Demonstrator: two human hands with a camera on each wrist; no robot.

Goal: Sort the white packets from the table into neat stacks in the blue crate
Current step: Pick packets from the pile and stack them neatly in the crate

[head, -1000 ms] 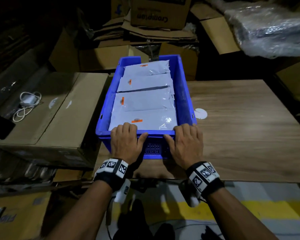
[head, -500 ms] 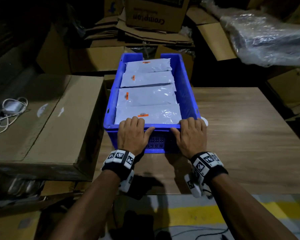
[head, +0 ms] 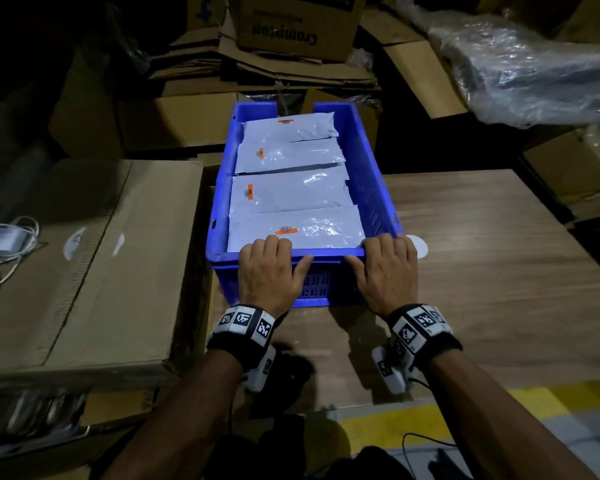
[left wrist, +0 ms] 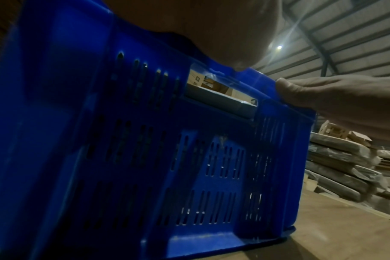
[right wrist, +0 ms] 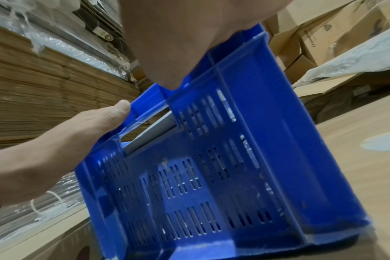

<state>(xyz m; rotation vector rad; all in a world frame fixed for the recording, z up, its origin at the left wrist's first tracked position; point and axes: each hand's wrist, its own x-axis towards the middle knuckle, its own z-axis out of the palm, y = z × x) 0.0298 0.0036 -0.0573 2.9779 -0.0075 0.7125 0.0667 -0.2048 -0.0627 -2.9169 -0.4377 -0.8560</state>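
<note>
The blue crate (head: 375, 188) stands on the left part of the wooden table (head: 482, 271), its far end reaching past the table's back edge. Several white packets (head: 291, 195) with orange labels lie flat in it in an overlapping row. My left hand (head: 271, 268) and right hand (head: 388, 268) both grip the near rim, fingers curled over the top and thumbs on the outer wall. The left wrist view shows the slotted crate (left wrist: 145, 158) wall close up with the right hand (left wrist: 323, 95) on the rim. In the right wrist view the left hand (right wrist: 78, 133) holds the crate (right wrist: 234, 176) likewise.
A large cardboard box (head: 84, 254) lies against the table's left side, a white cable and charger (head: 4, 244) on it. More cartons (head: 291, 29) and a plastic-wrapped bundle (head: 534, 74) crowd the back. A round white sticker (head: 418, 247) marks the table by my right hand.
With both hands on its near rim, the crate has slid away from the table's front edge, past the white sticker.
</note>
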